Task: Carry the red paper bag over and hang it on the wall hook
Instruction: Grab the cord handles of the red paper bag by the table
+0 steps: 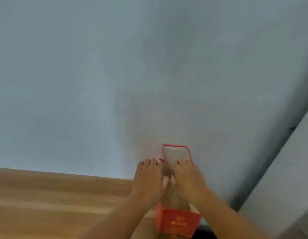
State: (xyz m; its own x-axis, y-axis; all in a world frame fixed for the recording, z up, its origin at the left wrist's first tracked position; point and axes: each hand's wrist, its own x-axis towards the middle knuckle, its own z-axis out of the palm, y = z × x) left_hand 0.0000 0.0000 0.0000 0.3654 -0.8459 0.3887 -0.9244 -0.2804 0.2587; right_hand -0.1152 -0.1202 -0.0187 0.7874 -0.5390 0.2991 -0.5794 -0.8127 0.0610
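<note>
The red paper bag (pixel 178 224) is seen from above, low in the frame and pressed against the pale wall (pixel 115 75). Its open mouth shows a brown inside, and gold print marks the near red face. My left hand (pixel 149 181) grips the left rim and my right hand (pixel 188 179) the right rim, fingers curled over the edges. A red cord handle (pixel 167 167) runs between the two hands, pinched by my thumbs. No hook can be made out; only a tiny dark speck (pixel 186 121) shows on the wall above the bag.
A wooden floor (pixel 54 204) lies at lower left beneath the wall. At the right a white panel or door frame (pixel 287 178) juts out, forming a corner close to the bag, with a small dark mark (pixel 293 128) on its edge.
</note>
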